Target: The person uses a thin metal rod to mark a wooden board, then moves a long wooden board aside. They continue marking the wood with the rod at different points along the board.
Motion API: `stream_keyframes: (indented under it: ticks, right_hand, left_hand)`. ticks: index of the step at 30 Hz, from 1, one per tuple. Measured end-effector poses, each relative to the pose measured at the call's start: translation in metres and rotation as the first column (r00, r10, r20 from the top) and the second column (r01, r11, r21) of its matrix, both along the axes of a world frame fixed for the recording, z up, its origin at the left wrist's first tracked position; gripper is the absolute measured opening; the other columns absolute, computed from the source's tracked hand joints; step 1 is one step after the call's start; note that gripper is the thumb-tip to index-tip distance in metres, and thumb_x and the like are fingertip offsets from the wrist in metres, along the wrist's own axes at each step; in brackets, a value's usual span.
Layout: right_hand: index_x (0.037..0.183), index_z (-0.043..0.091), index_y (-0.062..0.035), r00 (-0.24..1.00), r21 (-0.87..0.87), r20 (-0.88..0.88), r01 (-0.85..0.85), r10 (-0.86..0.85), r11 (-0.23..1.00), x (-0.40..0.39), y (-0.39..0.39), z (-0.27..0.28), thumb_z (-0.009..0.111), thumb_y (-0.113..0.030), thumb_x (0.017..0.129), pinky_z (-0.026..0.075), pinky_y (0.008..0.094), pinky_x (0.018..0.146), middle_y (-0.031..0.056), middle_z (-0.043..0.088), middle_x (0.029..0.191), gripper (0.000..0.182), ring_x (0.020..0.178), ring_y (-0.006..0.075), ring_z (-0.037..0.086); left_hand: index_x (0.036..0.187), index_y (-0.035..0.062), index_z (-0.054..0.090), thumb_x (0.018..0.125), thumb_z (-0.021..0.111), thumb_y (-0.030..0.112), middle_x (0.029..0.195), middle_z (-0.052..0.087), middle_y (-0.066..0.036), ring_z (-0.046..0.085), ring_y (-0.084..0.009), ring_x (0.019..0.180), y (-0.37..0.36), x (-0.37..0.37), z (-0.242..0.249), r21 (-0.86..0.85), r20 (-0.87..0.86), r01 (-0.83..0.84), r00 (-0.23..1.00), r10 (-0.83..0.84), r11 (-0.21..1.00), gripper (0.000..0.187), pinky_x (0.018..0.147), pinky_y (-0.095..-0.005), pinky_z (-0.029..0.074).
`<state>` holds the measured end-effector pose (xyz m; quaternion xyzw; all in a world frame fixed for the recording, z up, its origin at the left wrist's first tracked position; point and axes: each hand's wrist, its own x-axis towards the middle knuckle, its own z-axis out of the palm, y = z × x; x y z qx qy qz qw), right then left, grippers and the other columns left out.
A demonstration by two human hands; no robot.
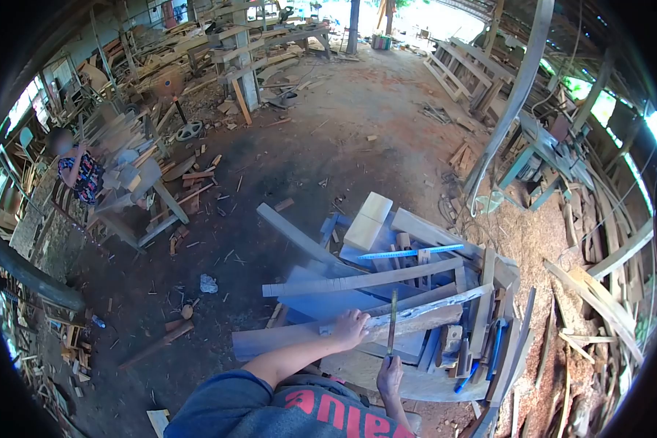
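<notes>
My left hand (352,328) rests on a rough-edged wooden board (423,309) on the bench, its fingers curled over the wood. In my right hand (390,376), closed near my body, a long thin strip-like tool (393,321) points away from me across the boards; its exact kind is not clear. Beyond the board is a slightly curved wooden piece (358,279). A blue-marked ruler or strip (412,252) lies farther back. To the right of my hands are a wooden hand plane (451,343) and a blue-handled tool (467,381).
A pale wood block (369,221) stands on the bench's far side. At left, a person (80,171) sits by another work table (142,179) with wood pieces. A leaning post (515,95) rises at right, near a green-legged stand (544,157). Offcuts and shavings litter the floor.
</notes>
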<state>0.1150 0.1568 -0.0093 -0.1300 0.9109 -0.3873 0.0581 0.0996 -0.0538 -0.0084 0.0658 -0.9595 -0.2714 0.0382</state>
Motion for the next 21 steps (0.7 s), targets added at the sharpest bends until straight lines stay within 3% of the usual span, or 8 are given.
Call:
stream_keyframes:
  ticks: [4, 7, 9, 11, 13, 15, 18, 21]
  right_hand:
    - [0.091, 0.047, 0.0011, 0.999, -0.094, 0.029, 0.024, -0.021, 0.995, 0.000, 0.004, 0.008, 0.048, -0.010, 0.094, 0.038, 0.0542, 0.066, 0.0280, 0.052, 0.081, 0.011, 0.077, 0.0493, 0.050]
    - [0.094, 0.046, -0.0013, 0.990, -0.069, 0.139, 0.046, -0.036, 0.997, 0.002, 0.002, 0.022, 0.047, -0.014, 0.096, 0.039, 0.0541, 0.060, 0.0288, 0.056, 0.081, 0.013, 0.075, 0.0502, 0.054]
    - [0.097, 0.045, -0.0035, 0.982, -0.093, 0.186, 0.054, -0.036, 0.994, 0.004, 0.000, 0.027, 0.046, -0.017, 0.098, 0.040, 0.0562, 0.057, 0.0293, 0.059, 0.078, 0.013, 0.073, 0.0510, 0.056]
    - [0.098, 0.044, -0.0041, 0.984, -0.034, 0.177, 0.043, -0.037, 0.998, 0.011, 0.003, 0.017, 0.046, -0.018, 0.098, 0.040, 0.0573, 0.057, 0.0296, 0.059, 0.076, 0.014, 0.071, 0.0512, 0.057]
    - [0.099, 0.044, -0.0048, 0.989, 0.007, 0.147, 0.019, -0.020, 1.000, 0.010, -0.003, 0.019, 0.045, -0.020, 0.098, 0.041, 0.0584, 0.056, 0.0298, 0.060, 0.075, 0.015, 0.070, 0.0514, 0.057]
    - [0.103, 0.044, -0.0058, 0.981, 0.138, 0.196, -0.032, 0.004, 0.990, 0.015, -0.007, 0.024, 0.047, -0.021, 0.097, 0.042, 0.0585, 0.058, 0.0298, 0.059, 0.074, 0.016, 0.071, 0.0496, 0.058]
    - [0.102, 0.045, -0.0060, 0.980, 0.218, 0.201, -0.037, -0.008, 0.975, 0.019, -0.012, 0.028, 0.046, -0.024, 0.098, 0.045, 0.0592, 0.058, 0.0289, 0.061, 0.073, 0.019, 0.068, 0.0492, 0.059]
    - [0.102, 0.045, -0.0051, 0.986, 0.265, 0.167, -0.056, 0.012, 0.963, 0.015, -0.021, 0.033, 0.044, -0.024, 0.098, 0.047, 0.0577, 0.059, 0.0266, 0.062, 0.072, 0.019, 0.068, 0.0475, 0.060]
  left_hand:
    - [0.122, 0.0094, 0.047, 0.080, 0.063, 0.024, 0.115, 0.048, -0.018, 0.048, -0.0377, 0.110, -0.012, -0.002, 0.014, 0.090, 0.110, 0.059, 0.992, -0.068, 0.994, 0.047, 0.090, -0.0518, 0.040]
    - [0.122, 0.0096, 0.049, 0.078, 0.067, 0.022, 0.113, 0.050, -0.016, 0.049, -0.0358, 0.107, -0.017, 0.004, 0.011, 0.046, 0.050, 0.085, 0.995, -0.087, 0.995, 0.049, 0.086, -0.0491, 0.042]
    - [0.120, 0.0102, 0.050, 0.075, 0.072, 0.020, 0.110, 0.052, -0.013, 0.048, -0.0353, 0.104, -0.016, 0.008, 0.001, 0.105, 0.010, 0.090, 0.996, -0.091, 0.990, 0.051, 0.089, -0.0467, 0.040]
    - [0.123, 0.0105, 0.050, 0.076, 0.072, 0.020, 0.112, 0.051, -0.012, 0.046, -0.0344, 0.106, -0.016, 0.007, 0.004, 0.080, -0.087, 0.091, 0.993, -0.084, 0.993, 0.053, 0.091, -0.0472, 0.038]
    - [0.124, 0.0107, 0.049, 0.077, 0.071, 0.021, 0.112, 0.050, -0.011, 0.045, -0.0338, 0.106, -0.014, 0.003, 0.013, 0.088, -0.046, 0.101, 0.994, -0.097, 0.991, 0.053, 0.091, -0.0478, 0.037]
    - [0.122, 0.0099, 0.051, 0.077, 0.071, 0.020, 0.113, 0.050, -0.011, 0.045, -0.0324, 0.108, -0.009, 0.002, 0.022, -0.020, 0.016, 0.068, 0.998, -0.068, 0.997, 0.050, 0.089, -0.0470, 0.037]
    - [0.114, 0.0064, 0.054, 0.076, 0.070, 0.019, 0.112, 0.052, -0.013, 0.048, -0.0311, 0.107, -0.003, -0.005, 0.034, -0.138, 0.181, 0.069, 0.983, -0.044, 0.988, 0.043, 0.086, -0.0461, 0.038]
    - [0.105, 0.0034, 0.057, 0.078, 0.065, 0.017, 0.107, 0.055, -0.014, 0.055, -0.0302, 0.100, 0.000, -0.015, 0.029, -0.222, 0.228, 0.136, 0.970, -0.084, 0.966, 0.032, 0.084, -0.0446, 0.039]
